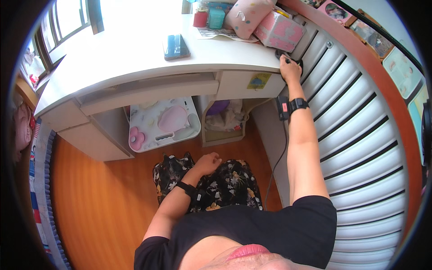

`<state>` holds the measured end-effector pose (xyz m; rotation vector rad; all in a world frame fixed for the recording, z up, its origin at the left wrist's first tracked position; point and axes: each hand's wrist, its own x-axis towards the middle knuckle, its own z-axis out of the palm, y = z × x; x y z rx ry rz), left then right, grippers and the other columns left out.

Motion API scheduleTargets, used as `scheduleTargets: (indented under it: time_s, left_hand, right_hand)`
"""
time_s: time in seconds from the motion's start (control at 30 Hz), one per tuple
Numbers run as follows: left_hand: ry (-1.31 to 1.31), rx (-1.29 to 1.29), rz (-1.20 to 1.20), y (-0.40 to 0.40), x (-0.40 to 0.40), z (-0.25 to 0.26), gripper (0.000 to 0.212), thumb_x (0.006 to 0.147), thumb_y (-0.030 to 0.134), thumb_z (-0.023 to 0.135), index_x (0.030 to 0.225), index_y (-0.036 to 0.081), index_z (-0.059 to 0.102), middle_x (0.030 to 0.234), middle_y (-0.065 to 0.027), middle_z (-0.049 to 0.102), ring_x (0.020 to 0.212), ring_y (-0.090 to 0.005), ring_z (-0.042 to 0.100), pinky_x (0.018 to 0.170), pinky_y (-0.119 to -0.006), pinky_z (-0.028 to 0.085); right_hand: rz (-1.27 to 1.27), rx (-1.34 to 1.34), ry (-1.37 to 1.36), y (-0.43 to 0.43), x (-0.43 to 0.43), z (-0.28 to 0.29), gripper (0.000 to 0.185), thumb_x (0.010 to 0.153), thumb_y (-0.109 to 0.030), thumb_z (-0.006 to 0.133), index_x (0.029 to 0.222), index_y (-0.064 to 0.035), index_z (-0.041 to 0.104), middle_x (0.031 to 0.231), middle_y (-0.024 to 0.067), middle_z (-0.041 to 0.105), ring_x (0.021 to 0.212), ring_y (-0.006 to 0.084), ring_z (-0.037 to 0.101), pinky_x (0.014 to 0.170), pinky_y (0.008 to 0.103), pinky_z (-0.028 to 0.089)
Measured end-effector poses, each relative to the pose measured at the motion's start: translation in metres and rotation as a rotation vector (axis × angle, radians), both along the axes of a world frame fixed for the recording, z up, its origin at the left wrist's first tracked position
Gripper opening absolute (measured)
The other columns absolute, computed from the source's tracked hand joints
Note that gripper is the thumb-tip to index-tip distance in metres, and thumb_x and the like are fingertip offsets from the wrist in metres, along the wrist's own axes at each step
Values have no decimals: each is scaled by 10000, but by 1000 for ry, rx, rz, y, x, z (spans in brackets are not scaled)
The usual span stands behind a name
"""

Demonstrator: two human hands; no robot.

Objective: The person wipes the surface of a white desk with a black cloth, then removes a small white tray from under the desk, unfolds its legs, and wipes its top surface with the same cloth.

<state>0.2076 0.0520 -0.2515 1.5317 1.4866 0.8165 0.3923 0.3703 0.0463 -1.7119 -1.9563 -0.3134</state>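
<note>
My right hand [291,69] reaches out to the desk's right rear corner, beside the radiator. Its fingers are on a black object [280,54], partly hidden by the hand, so its kind is unclear. My left hand [209,163] rests on my lap over a black floral garment [226,184], fingers loosely bent, with nothing seen in it. Ahead lies the white desk [135,55], with a dark smartphone [176,47] lying flat on it.
A pink polka-dot cushion [248,17], a pink-and-white box [280,30] and a teal container [216,18] crowd the desk's back. The white radiator [357,135] lines the right side. Below the desk stand a white tray-like board [152,118] and a shelf [222,136] with bags.
</note>
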Motion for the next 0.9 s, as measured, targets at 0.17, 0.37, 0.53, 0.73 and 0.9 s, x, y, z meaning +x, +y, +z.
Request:
scheduleTargets:
  time_s: [0.17,0.37,0.53,0.73,0.9]
  left_hand:
    - [31,29,-58,1,4,-17,402,867,309,570,1093,-24,567,929,-188,662,890,-330,635,782,-380,490]
    - [102,-64,-212,5,17,-21,419,872,328,558,1101,-23,565,975,-190,656,916,-346,623,803,-393,483]
    - [190,-30,-313,6,21,-27,444,879,332,549,1146,-23,547,1013,-197,648,952,-359,609,833,-406,472]
    - [221,-60,-275,-2,13,-6,482,882,327,547,1203,-31,518,1047,-198,642,955,-357,611,830,-405,476]
    - [200,-93,-257,-3,10,-12,481,882,322,546,1206,-32,514,1042,-200,643,954,-355,611,825,-403,479]
  right_hand:
    - [446,351,139,-57,-65,-29,317,877,-383,494,1089,-221,665,1094,78,649,1077,240,562,987,423,327]
    - [728,474,-2,-154,-164,-42,401,846,-336,513,1203,-174,592,1202,117,586,1175,267,475,1024,481,265]
    - [816,442,43,-145,-147,-38,422,851,-329,518,1242,-175,558,1190,103,596,1167,251,491,1042,466,268]
    - [597,402,185,-72,-50,-22,316,849,-293,547,1110,-143,643,1092,73,643,1070,231,559,975,374,338]
    - [352,325,169,-21,14,-24,329,860,-335,524,1133,-191,638,1097,70,639,1101,234,542,1009,370,321]
